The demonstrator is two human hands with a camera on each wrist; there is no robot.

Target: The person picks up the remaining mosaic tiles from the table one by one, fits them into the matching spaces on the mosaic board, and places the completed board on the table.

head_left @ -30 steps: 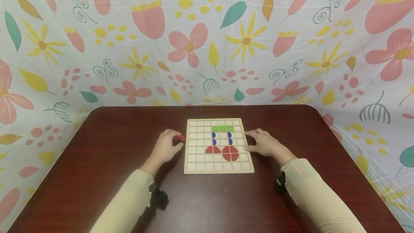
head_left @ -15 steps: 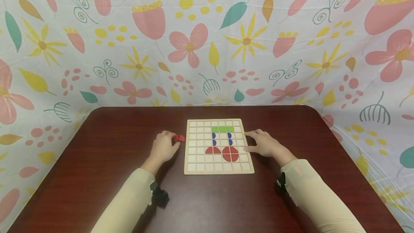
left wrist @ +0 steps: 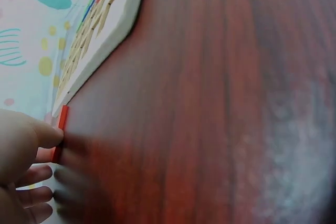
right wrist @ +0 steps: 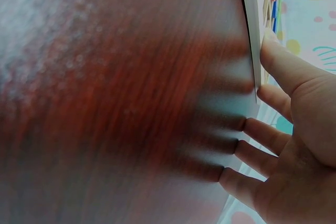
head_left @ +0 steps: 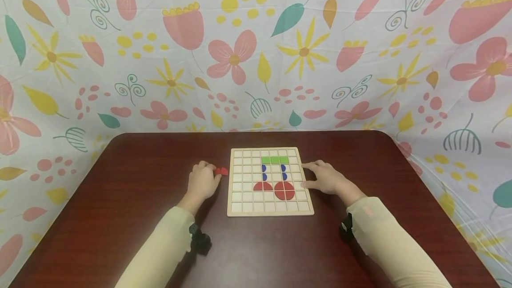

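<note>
A pale wooden grid board point(head_left: 243, 206) lies on the table, bearing several flat green, blue and red pieces. Two red quarter-circle pieces point(head_left: 224, 171) lie just off its left edge. At the outer one is my left hand point(head_left: 202, 180), thumb and index finger pinching it. Seen edge-on in the left wrist view, the red piece point(left wrist: 61, 118) has the thumb against it and the other fingers loosely bent behind. My right hand point(head_left: 326, 178) touches the board's right edge with thumb and index finger. Its other fingertips rest on the table, spread, in the right wrist view.
The dark reddish-brown table point(head_left: 256, 252) extends around the board on all sides. A floral cloth point(head_left: 256, 57) hangs behind it and at both sides. Each wrist carries a small black camera point(head_left: 201, 241).
My left hand has drawn slightly left, and more of the two red pieces shows beside its fingers. The right hand stays at the board's edge.
</note>
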